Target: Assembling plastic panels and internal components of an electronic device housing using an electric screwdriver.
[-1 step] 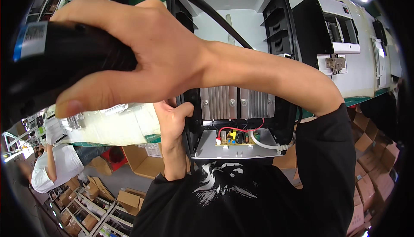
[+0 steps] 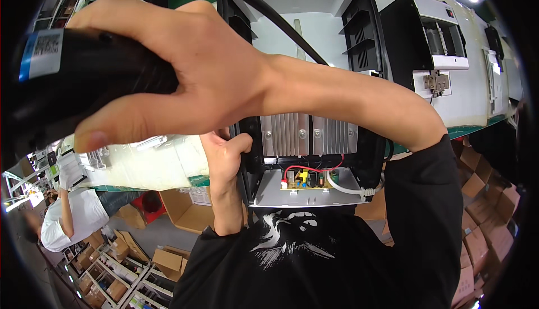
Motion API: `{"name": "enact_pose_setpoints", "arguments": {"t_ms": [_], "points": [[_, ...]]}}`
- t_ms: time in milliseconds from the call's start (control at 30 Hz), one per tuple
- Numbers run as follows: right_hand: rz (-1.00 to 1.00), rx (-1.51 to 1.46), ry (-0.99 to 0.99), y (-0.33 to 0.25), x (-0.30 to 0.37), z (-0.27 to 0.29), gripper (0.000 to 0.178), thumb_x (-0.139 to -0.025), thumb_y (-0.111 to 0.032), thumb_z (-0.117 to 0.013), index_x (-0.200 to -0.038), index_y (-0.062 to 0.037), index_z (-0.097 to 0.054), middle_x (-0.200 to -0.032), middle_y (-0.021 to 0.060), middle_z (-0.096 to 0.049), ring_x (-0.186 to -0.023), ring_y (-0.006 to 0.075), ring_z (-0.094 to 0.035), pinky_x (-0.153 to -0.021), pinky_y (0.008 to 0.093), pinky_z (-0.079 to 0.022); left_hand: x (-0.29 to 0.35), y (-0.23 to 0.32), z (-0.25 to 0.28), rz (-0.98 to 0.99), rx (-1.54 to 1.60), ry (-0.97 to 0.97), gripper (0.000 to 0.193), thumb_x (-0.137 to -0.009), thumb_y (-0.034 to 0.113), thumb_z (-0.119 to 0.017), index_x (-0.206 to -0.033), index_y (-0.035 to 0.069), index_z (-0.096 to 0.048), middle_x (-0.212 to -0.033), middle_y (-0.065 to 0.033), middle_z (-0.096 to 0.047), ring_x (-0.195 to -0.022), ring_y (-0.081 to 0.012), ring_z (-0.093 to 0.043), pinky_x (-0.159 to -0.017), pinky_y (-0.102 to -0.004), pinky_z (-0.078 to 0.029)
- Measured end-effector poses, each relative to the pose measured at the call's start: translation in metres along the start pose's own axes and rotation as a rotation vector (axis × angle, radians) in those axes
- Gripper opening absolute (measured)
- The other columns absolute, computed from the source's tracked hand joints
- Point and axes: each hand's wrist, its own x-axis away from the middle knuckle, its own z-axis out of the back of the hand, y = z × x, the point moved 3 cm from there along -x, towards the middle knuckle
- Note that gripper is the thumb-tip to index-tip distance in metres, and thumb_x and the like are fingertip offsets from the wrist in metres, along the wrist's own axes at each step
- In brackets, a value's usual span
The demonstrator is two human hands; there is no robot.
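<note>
My right hand (image 2: 191, 67) reaches across to the left, close to the camera, its fingers and thumb wrapped round a thick black barrel-shaped tool (image 2: 118, 64) with a white and blue label. The tool's ends are out of sight. Below the right forearm, my left hand (image 2: 225, 154) is curled on the left edge of an open black-and-white appliance housing (image 2: 247, 166). Inside it sit two finned metal heat sinks (image 2: 285, 135). At the near end a small circuit board (image 2: 306, 181) with red wires lies on a grey panel (image 2: 303, 198), beside a white cable (image 2: 339, 187).
A black rod or cable (image 2: 269, 14) slants over the housing. Another black-and-white unit (image 2: 418, 33) and a metal fitting (image 2: 436, 83) are on the bench's right. A person in white (image 2: 78, 216) works at far left. Cardboard boxes (image 2: 168, 261) stand below the bench.
The black tool has shifted and turned very slightly in my right hand's grip. My left hand and the housing have not moved.
</note>
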Motion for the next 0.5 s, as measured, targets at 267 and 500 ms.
{"name": "enact_pose_setpoints", "arguments": {"t_ms": [267, 500], "points": [[0.016, -0.046, -0.053, -0.007, -0.005, -0.004, 0.072, -0.073, -0.055, -0.070, -0.111, 0.0041, -0.054, -0.072, 0.0208, -0.063, -0.065, 0.0324, -0.066, -0.058, 0.0339, -0.051, -0.003, 0.003, -0.003, 0.056, 0.036, -0.067, 0.057, -0.049, -0.010, -0.046, -0.106, -0.006, -0.050, -0.101, -0.0088, -0.054, -0.088, -0.0155, -0.052, -0.067, -0.0204, -0.041], [0.114, -0.103, 0.284, -0.052, -0.064, 0.034, 0.046, -0.084, -0.042, -0.061, -0.104, -0.0022, -0.052, -0.077, 0.0079, -0.058, -0.058, 0.0169, -0.054, -0.054, 0.0277, -0.044, -0.005, 0.021, -0.015, -0.146, -0.061, -0.230, 0.087, -0.055, -0.012, -0.043, -0.140, 0.000, -0.029, -0.126, -0.0133, -0.046, -0.096, -0.0158, -0.052, -0.075, -0.0202, -0.044]]}}
